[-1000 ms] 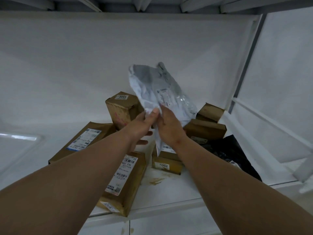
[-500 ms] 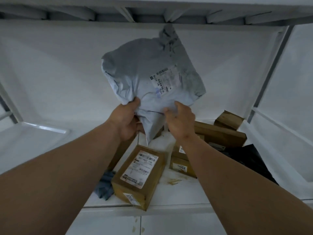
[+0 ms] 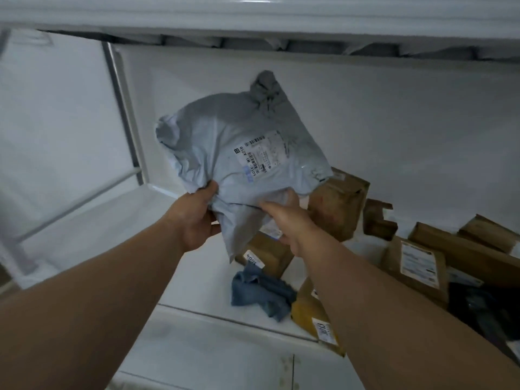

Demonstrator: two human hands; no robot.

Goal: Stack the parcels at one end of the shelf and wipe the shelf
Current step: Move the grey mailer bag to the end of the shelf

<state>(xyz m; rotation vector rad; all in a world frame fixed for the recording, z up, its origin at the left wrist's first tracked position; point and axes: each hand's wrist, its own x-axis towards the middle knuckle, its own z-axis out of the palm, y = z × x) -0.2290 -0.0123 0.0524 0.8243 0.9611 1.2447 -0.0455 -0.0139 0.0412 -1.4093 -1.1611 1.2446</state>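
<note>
I hold a grey plastic mailer bag (image 3: pixel 239 153) with a white label up in the air over the white shelf (image 3: pixel 118 220). My left hand (image 3: pixel 194 218) grips its lower left edge and my right hand (image 3: pixel 287 220) grips its lower right edge. Under the bag lie several brown cardboard parcels: one upright (image 3: pixel 337 204) behind my right hand, one (image 3: pixel 267 254) below the bag, one (image 3: pixel 416 266) at the right. A blue cloth (image 3: pixel 261 291) lies crumpled near the shelf's front edge.
A yellowish box (image 3: pixel 315 313) sits at the front edge, partly hidden by my right forearm. A black bag (image 3: pixel 484 305) lies at the far right. A white upright post (image 3: pixel 123 108) marks the shelf's left end. Another shelf (image 3: pixel 253 12) runs overhead.
Both hands have carried the grey bag leftward. The view has swung left, so the boxes now sit at the right and the shelf's left end shows.
</note>
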